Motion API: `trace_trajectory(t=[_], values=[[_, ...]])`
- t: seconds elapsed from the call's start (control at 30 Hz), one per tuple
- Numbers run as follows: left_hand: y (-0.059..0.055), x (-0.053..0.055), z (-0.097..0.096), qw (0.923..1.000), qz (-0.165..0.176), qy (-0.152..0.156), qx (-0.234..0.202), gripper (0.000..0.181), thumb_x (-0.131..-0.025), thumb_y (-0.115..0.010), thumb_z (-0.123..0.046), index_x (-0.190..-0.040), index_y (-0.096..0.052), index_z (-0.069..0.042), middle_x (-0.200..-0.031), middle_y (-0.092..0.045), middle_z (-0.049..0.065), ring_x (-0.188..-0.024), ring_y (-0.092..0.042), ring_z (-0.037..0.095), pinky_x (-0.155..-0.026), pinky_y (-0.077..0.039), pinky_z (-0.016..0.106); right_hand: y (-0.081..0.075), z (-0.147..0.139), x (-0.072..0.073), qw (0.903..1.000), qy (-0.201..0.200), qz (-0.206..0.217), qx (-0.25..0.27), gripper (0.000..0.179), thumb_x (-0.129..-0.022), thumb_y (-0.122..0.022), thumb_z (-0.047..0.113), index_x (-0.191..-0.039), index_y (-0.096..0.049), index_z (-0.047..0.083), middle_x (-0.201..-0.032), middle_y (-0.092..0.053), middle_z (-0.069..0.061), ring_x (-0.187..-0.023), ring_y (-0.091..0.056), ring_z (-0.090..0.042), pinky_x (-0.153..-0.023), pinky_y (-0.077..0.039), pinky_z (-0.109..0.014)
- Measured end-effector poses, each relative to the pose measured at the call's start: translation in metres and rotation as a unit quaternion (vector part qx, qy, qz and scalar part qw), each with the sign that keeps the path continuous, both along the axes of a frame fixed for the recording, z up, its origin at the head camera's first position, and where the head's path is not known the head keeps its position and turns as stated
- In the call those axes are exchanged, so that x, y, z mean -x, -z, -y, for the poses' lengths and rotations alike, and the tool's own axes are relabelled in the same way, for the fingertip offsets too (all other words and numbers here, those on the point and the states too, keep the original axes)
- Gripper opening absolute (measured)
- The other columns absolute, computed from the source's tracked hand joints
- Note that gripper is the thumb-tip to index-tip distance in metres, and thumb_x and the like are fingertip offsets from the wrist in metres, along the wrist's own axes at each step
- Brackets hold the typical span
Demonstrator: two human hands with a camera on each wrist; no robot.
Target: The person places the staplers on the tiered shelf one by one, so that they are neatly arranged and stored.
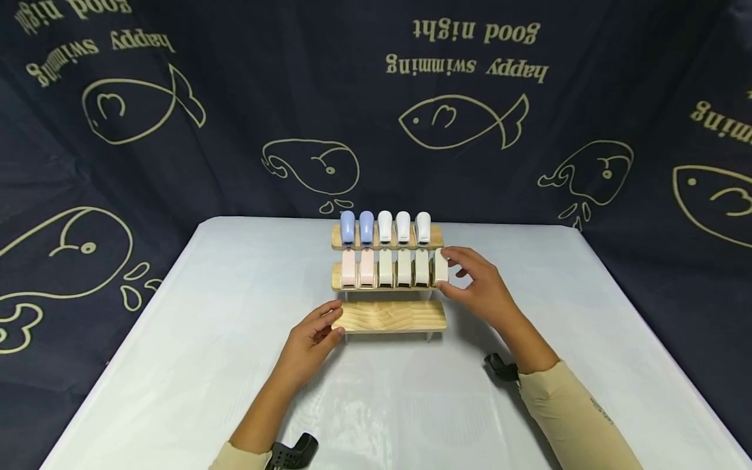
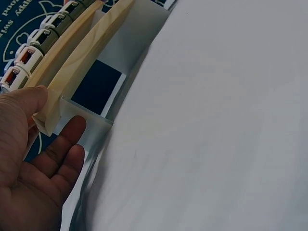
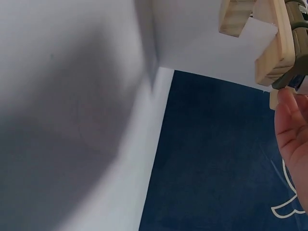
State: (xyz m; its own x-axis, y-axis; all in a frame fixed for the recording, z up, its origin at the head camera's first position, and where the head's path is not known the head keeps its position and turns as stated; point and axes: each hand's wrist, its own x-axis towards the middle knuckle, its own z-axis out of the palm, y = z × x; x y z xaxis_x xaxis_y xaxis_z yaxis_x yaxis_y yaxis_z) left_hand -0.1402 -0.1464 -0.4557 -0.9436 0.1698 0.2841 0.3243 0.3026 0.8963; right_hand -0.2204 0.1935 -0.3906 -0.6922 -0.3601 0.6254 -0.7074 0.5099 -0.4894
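A tiered wooden stand (image 1: 392,317) holds two rows of small stapler-like things. My right hand (image 1: 478,287) pinches the rightmost one, a cream stapler (image 1: 441,267), at the right end of the middle shelf; in the right wrist view my fingertips (image 3: 288,101) are at that shelf's end. Next to it are three grey-green staplers (image 1: 403,269) and two pink staplers (image 1: 358,268). My left hand (image 1: 308,339) holds the left end of the bare lowest shelf, a finger on its edge in the left wrist view.
Along the back shelf (image 1: 337,238) sit two blue staplers (image 1: 357,227) and three white staplers (image 1: 403,227). Clear legs (image 2: 89,118) support the boards. The stand is on a white-covered table (image 1: 247,281), with a dark printed cloth (image 1: 235,176) hanging behind.
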Motion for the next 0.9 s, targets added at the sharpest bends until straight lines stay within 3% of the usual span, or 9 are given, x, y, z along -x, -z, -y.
trace_trajectory(t=[0.2, 0.67, 0.9], values=[[0.0006, -0.0023, 0.0028, 0.9999, 0.004, -0.010, 0.003, 0.043, -0.095, -0.069, -0.011, -0.134, -0.059, 0.002, -0.146, -0.052, 0.006, -0.126, -0.054, 0.024, -0.095, -0.051, 0.028, 0.0027, 0.0054, -0.0029, 0.9997, -0.002, 0.021, -0.010, 0.058, -0.080, -0.083, 0.003, -0.133, -0.060, 0.003, -0.135, -0.056, -0.008, -0.108, -0.058, -0.022, -0.079, -0.055, -0.041], [-0.0017, -0.0006, 0.0044, 0.9998, -0.013, -0.008, 0.010, 0.041, -0.095, -0.069, -0.009, -0.134, -0.060, 0.003, -0.145, -0.052, 0.007, -0.128, -0.053, 0.024, -0.096, -0.051, 0.028, 0.0059, 0.0077, -0.0052, 0.9989, -0.003, 0.046, -0.007, 0.059, -0.084, -0.079, 0.004, -0.139, -0.056, 0.007, -0.138, -0.053, -0.008, -0.112, -0.056, -0.022, -0.082, -0.055, -0.038], [-0.0003, 0.0006, 0.0043, 0.9995, -0.017, -0.007, 0.027, 0.040, -0.095, -0.069, -0.011, -0.133, -0.061, 0.001, -0.145, -0.053, 0.004, -0.117, -0.060, 0.023, -0.090, -0.054, 0.027, 0.0069, 0.0061, -0.0093, 0.9983, 0.008, 0.057, -0.010, 0.063, -0.086, -0.078, 0.005, -0.143, -0.051, 0.007, -0.140, -0.051, -0.009, -0.112, -0.059, -0.025, -0.082, -0.056, -0.042]])
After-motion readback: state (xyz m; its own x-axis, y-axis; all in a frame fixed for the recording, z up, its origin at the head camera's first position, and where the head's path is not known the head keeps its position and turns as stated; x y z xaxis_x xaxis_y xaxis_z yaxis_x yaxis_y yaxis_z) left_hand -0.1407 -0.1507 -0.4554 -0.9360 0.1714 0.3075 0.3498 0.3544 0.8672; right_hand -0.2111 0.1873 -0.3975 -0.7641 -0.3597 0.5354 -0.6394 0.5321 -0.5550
